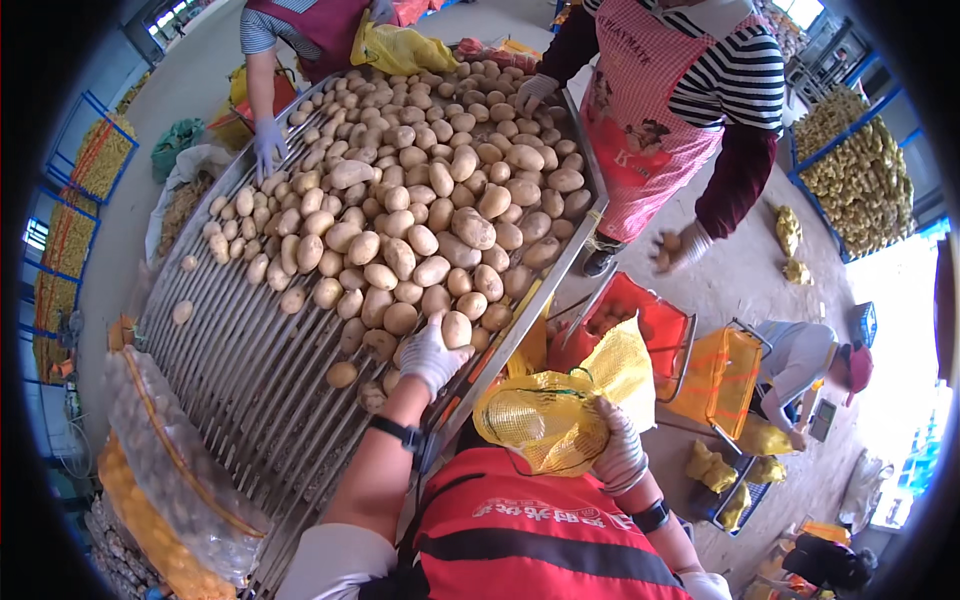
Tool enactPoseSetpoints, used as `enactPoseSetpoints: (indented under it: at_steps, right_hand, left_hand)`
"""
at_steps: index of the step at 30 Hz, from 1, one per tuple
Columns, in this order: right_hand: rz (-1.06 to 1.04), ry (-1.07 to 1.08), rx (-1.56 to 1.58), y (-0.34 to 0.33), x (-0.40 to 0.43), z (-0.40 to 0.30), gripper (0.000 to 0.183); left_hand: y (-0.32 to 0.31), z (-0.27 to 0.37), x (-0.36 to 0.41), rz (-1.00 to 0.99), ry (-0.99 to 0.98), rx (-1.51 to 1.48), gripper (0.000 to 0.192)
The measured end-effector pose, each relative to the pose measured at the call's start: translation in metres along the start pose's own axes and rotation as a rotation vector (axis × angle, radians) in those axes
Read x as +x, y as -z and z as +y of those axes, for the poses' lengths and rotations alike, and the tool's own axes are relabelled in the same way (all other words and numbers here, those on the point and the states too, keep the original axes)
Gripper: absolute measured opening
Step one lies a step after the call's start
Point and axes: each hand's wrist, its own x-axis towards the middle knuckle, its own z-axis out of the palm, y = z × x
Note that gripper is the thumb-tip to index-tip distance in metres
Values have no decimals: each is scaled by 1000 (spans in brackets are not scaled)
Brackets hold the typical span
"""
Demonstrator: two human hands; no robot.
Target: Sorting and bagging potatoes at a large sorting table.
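Note:
My left hand (433, 358), in a pale knit glove, grips a potato (456, 330) between thumb and fingers at the near right side of the sorting table. My right hand (621, 444), also gloved, holds a yellow mesh bag (536, 420) by its rim in front of my red apron (525, 517). The bag's mouth gapes towards the table; whether anything lies deep inside I cannot tell. A thick heap of potatoes (420, 195) covers the far part of the slatted metal rack (247, 360), with a few loose ones nearer me.
A metal rail (551, 281) edges the table on the right. Two co-workers' gloved hands (536, 94) (270, 146) reach to the heap. Beside the rail stand a red bag (660, 322) of potatoes and an orange sling (712, 375). Large filled sacks (180, 465) lean at the left.

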Motion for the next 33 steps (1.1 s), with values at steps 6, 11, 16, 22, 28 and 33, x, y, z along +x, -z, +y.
enactPoseSetpoints:
  at_steps: [6,11,16,22,28,33]
  right_hand:
    - [62,-140,102,14,16,16,36]
    - [-54,-190,53,14,22,17,37]
    - [-102,-120,-39,7,18,7,37]
    - [-185,-146,-46,23,16,-2,36]
    - [-138,-157,13,32,15,-20,35]
    - [-135,-37,-63,13,9,-25,35]
  left_hand:
    - [13,-14,-47,286,-682,-317,96]
    - [13,-5,-82,322,-693,-784,84]
    - [5,14,-113,-157,-570,-1776,64]
    - [5,38,-128,-518,-348,-2424,60]
    - [6,62,-131,-793,-144,-2691,64]
    - [-10,64,-137,-1125,-36,-2008,48]
